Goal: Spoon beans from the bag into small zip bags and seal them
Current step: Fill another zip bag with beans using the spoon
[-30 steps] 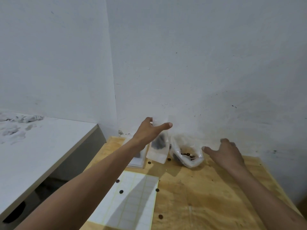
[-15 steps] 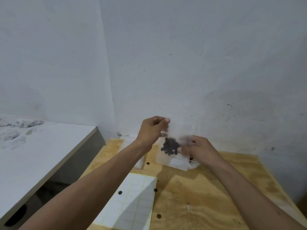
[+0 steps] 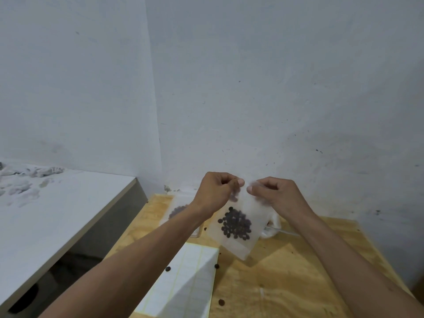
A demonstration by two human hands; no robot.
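A small clear zip bag [image 3: 238, 243] holding a clump of dark beans hangs in the air above the wooden table [image 3: 286, 281]. My left hand [image 3: 215, 193] pinches its top edge at the left. My right hand [image 3: 274, 195] pinches the same top edge at the right, fingertips nearly touching. The large bean bag [image 3: 271, 228] lies behind the zip bag, mostly hidden, with a spoon handle [image 3: 286, 231] sticking out to the right. Another small bag with beans [image 3: 177, 211] lies at the back left, partly behind my left forearm.
A white lined sheet [image 3: 192, 285] lies on the table's front left. Loose beans [image 3: 221, 302] are scattered on the wood and the sheet. A white counter [image 3: 57, 214] stands to the left across a gap. The wall is close behind.
My left hand lifted the filled zip bag from the back of the table. My right hand came over from the bean bag and now pinches the top edge beside the left.
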